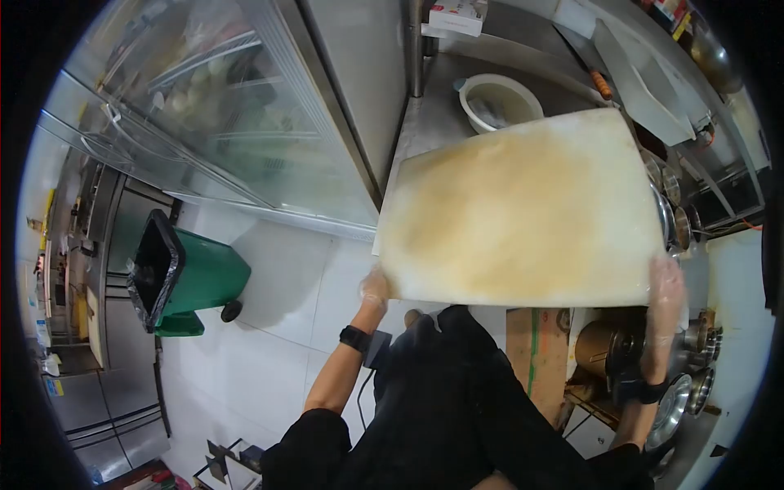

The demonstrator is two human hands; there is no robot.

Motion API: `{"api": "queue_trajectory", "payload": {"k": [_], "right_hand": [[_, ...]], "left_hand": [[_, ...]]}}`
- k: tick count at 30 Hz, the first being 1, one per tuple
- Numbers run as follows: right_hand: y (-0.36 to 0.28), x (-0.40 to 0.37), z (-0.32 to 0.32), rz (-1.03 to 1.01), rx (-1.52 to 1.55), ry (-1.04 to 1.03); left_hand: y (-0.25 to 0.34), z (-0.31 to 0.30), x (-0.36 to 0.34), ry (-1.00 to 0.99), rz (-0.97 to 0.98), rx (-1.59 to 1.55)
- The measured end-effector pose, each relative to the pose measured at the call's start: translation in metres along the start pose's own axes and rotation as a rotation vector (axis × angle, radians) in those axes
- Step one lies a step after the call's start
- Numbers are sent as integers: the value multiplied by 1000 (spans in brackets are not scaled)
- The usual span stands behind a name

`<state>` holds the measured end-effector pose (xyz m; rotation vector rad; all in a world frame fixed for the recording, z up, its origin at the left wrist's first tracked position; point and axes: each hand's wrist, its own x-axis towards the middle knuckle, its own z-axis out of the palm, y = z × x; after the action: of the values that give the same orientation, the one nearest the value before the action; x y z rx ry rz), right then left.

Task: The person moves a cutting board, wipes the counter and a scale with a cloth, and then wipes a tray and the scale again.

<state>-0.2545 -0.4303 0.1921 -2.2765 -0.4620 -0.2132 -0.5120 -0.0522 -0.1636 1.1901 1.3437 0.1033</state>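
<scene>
A large, thick whitish cutting board [523, 216] with a yellow-brown stain over its middle is in front of me, above a steel counter. My left hand [374, 290], in a clear plastic glove, grips its near left corner. At the near right corner, my right hand [666, 286], also gloved and slightly blurred, is closed on the edge. The fingers of both hands are partly hidden by the board. Just beyond the far edge stands a white bowl [500, 102] on the counter.
A glass-door fridge [245, 106] stands at the left, with a green bin [200, 273] below it. A knife [584, 61] and a white tray [641, 82] lie at the back right. Metal pots [604, 347] and cardboard [536, 359] are low on the right.
</scene>
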Motion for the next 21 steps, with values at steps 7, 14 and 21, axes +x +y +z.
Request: {"api": "queue_trajectory", "payload": {"k": [7,14,21], "right_hand": [[-103,67,-14,-193,-211,-33],[-150,103,-1,-242,-203,-36],[-186,110,15,-367,-214,-61]], "left_hand": [[60,64,-36,-274,-236,-388],[52,61,-34,14,709,447],[147,103,-147,-78,1160,607]]}}
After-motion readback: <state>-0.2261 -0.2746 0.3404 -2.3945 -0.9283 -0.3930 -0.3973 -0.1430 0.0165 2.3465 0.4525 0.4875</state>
